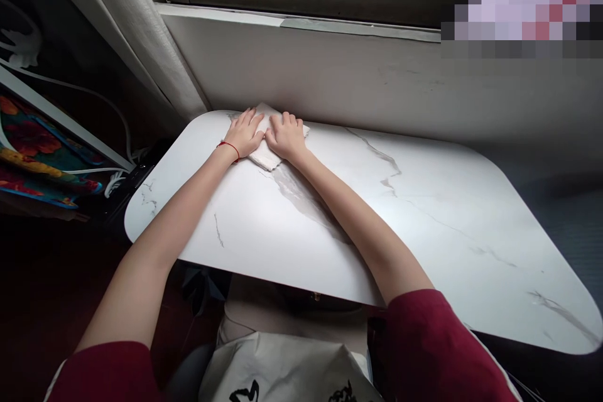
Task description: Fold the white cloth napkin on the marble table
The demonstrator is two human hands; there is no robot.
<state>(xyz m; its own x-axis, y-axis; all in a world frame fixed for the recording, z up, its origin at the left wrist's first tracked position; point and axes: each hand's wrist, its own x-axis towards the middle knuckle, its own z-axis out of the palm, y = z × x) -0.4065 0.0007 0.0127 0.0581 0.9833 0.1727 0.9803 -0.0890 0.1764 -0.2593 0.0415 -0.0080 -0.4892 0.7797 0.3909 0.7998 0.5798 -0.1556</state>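
A folded white cloth (264, 156) with a wavy edge lies on the white marble-patterned table (330, 257), close to its far edge. My left hand (244, 133) rests on the cloth's left part, fingers stretched forward and slightly apart; a thin red cord circles that wrist. On the right part of the cloth, my right hand (286, 136) presses down with its fingers bent over it. The two thumbs almost meet over the middle of the cloth. Parts of the cloth are hidden beneath both hands.
A pale wall (306, 75) with a window ledge (226, 16) stands right behind the table. A light curtain (127, 19) hangs at the left. Below it are white cables (115, 107) and a colourful floral fabric (35, 144). The table has rounded corners.
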